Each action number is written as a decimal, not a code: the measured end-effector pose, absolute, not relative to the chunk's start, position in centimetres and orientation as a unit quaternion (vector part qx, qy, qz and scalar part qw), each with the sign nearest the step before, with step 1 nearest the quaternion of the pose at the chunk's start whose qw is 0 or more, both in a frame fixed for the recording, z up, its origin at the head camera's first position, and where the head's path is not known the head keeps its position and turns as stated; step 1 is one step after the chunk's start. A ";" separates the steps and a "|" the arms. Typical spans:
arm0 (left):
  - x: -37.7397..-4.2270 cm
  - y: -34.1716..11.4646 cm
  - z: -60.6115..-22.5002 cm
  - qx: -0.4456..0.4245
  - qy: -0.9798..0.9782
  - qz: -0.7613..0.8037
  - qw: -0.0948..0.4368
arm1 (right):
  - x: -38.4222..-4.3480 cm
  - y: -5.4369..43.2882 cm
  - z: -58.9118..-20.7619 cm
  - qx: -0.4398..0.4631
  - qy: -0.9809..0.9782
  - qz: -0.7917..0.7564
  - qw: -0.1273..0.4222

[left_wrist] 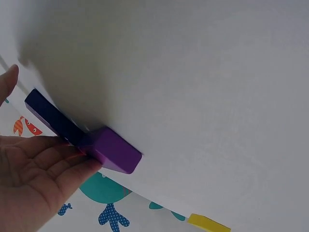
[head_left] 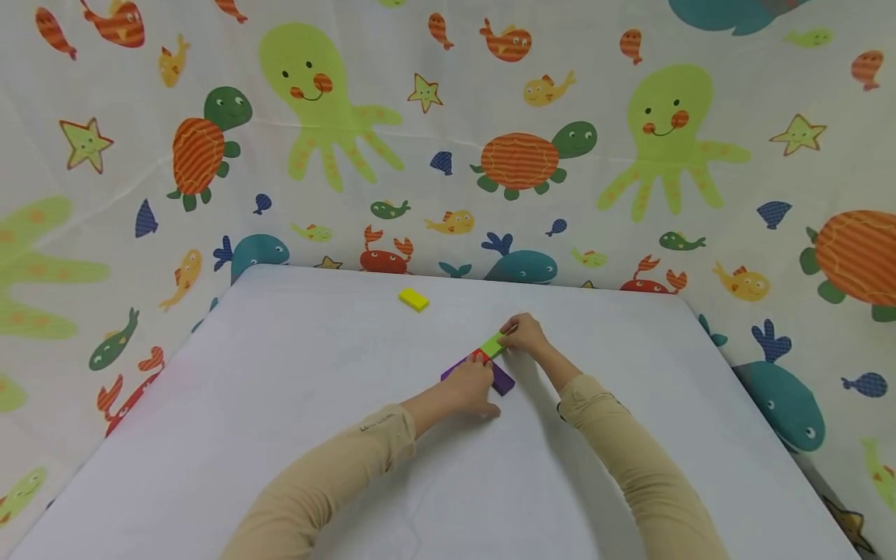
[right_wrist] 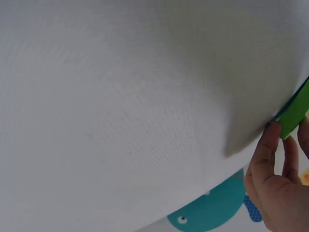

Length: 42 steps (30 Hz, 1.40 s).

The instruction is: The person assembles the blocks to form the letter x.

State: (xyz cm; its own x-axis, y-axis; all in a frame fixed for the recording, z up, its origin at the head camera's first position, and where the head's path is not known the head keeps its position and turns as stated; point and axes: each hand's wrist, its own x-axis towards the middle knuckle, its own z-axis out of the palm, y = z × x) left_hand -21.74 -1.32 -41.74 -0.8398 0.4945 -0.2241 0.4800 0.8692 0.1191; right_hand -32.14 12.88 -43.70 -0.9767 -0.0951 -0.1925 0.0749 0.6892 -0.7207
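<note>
Tan sleeves come nearest, 2 of them, reaching from the bottom edge toward the red block. On the near side of that block is the left hand, its fingers extended and laid on it, the thumb held apart; in the left wrist view the fingertips also touch the purple block. Up and to the right of the red block, the right hand pinches the far end of the green block between thumb and fingers. The green block's other end reaches the red block (whether they touch, the fingers make it hard to tell). The purple block shows to the left of the red block, partly behind the left hand, and the dark block runs out to its near right. Beyond the red block and to its left, well apart, the yellow block lies on the white table. Farther back than the red block hangs a cloth printed with octopuses, turtles, whales, crabs and fish.
</note>
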 end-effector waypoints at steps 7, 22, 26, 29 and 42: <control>-21.8 -1.4 -41.8 0.257 0.958 0.028 0.125 | -38.7 15.8 -52.6 -0.068 0.910 -0.404 0.067; -21.8 -1.4 -41.4 0.247 0.959 0.019 0.137 | -35.2 13.9 -47.3 -0.039 0.917 -0.381 0.110; -21.9 -1.5 -41.4 0.249 0.959 0.025 0.136 | -39.6 15.8 -52.8 -0.073 0.913 -0.386 0.108; -21.9 -1.5 -41.2 0.248 0.958 0.031 0.140 | -41.1 16.0 -53.9 -0.058 0.916 -0.377 0.122; -22.0 -1.4 -41.1 0.256 0.958 0.022 0.128 | -42.9 16.8 -57.2 -0.077 0.931 -0.345 0.094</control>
